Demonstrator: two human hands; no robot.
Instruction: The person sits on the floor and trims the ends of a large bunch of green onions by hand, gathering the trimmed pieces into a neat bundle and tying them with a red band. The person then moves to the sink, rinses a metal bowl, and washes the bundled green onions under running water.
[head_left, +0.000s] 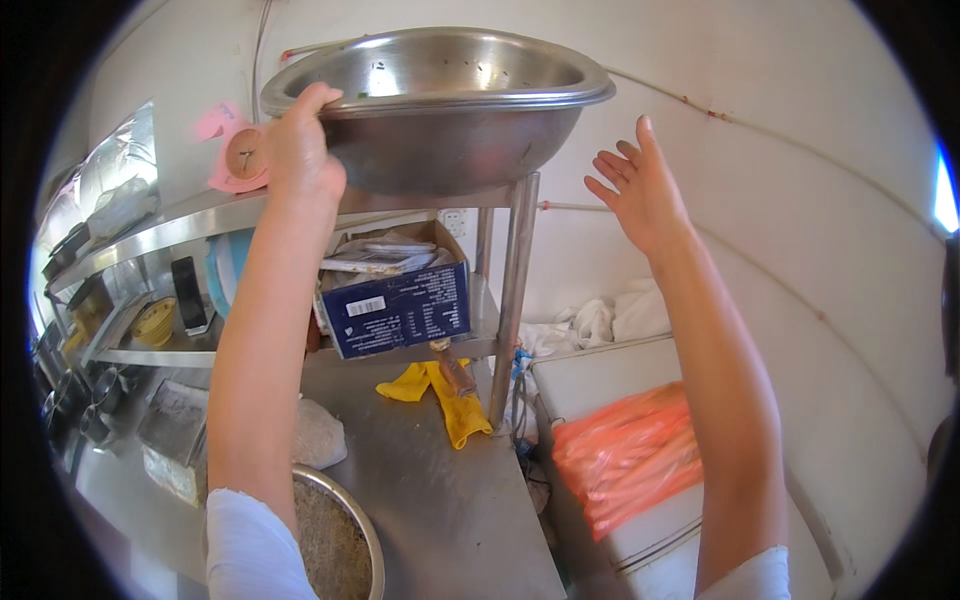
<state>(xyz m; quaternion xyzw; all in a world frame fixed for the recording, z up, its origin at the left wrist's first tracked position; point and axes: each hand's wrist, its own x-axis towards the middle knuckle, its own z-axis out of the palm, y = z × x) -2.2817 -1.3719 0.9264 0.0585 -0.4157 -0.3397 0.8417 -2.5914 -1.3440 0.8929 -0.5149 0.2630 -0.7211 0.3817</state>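
Observation:
A large stainless steel basin (457, 142) is at the top shelf's level, with small dark and green bits inside; whether it rests fully on the shelf cannot be told. My left hand (304, 142) grips its left side, thumb over the rim. To the right of the basin, my right hand (637, 187) is raised with fingers apart, touching nothing. Left of my left hand, a pink clock (244, 156) stands on the steel shelf (187, 217). Below the basin, a blue cardboard box (405, 311) holding flat items in plastic sits on the lower shelf.
Yellow gloves (457, 405) and a round metal pan (375, 525) of dry, stringy stuff lie on the steel worktop (450, 510). To the right, a red plastic bag (630, 450) lies on a white chest-like appliance (660, 555). A shelf post (514, 300) stands between. Pipes run along the wall.

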